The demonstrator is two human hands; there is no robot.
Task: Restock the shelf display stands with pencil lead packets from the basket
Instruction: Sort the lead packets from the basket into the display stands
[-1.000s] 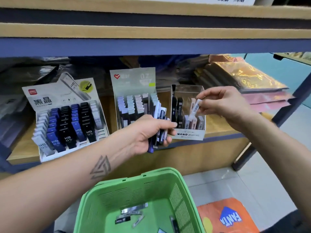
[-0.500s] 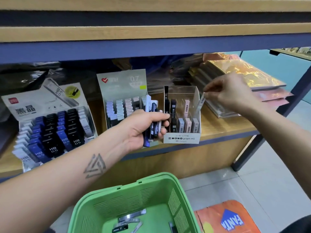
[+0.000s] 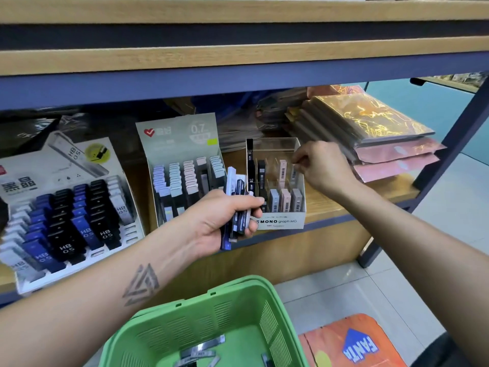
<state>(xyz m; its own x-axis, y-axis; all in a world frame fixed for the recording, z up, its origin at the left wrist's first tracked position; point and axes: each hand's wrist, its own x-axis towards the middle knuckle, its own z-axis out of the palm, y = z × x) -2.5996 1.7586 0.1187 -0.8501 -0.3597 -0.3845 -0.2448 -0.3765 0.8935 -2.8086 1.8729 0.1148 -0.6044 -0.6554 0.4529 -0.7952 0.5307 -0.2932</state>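
Your right hand [image 3: 324,168] has come down since half a second ago: then it hovered above and to the right of the MONO stand [image 3: 277,181] with a pale packet pinched between fingertips, and now its grip is at the stand's right wall, level with the upper row of slots. A pale-grey packet [image 3: 293,174] stands in the rightmost back slot just under your fingertips; I judge that to be the one you carried, but whether your fingers are pinching it or have let go I cannot tell (the clear wall blurs that spot). Either way, one more packet is in, or nearly in, its slot.

Your left hand [image 3: 225,218] has kept its place in front of the shelf, between the 0.7 stand [image 3: 185,168] and the MONO stand, its grip clamped around a bundle of packets [image 3: 236,205]: slim flat cases, dark blue, black and one white, fanned out above and below your fist.

The MONO stand is a small clear-walled box with a white front label. Its front row holds grey and pink cases with barcodes facing you; the back row has black ones at left and a pink one further right, with gaps between. The green basket [image 3: 238,308] sits below your forearms, a few silvery packets [image 3: 201,350] lying flat on its bottom, so restocking has some way to go.
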